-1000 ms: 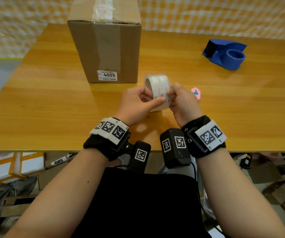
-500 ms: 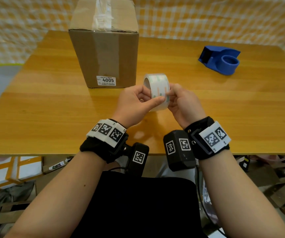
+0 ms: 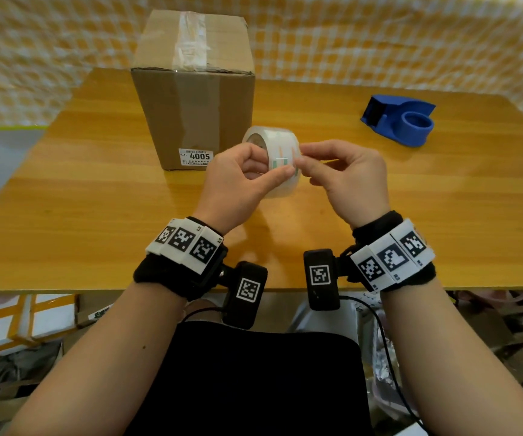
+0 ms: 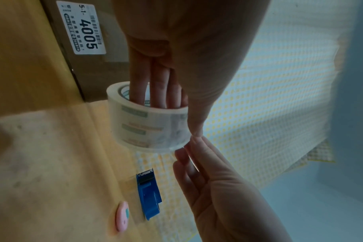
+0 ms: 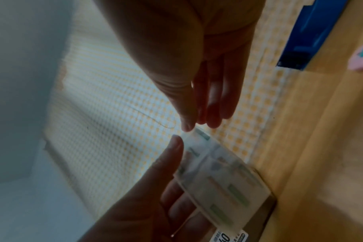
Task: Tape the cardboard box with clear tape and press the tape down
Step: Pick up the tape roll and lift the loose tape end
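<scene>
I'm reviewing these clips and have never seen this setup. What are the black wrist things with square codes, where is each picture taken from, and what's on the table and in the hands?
There is no machine here: a person works with two bare hands. The black wristbands carry printed square markers and a small camera each. One picture comes from a camera on the person's head, looking down; the other two look along each hand from the wrist, so they appear tilted.

On the wooden table stands a cardboard box with tape already across its top and a label reading 4005. A blue tape dispenser sits to the right, and the left wrist view also shows a small pink object.

The left hand holds a roll of clear tape, fingers through its core. The right hand pinches at the roll's edge, probably picking at the loose tape end.
</scene>
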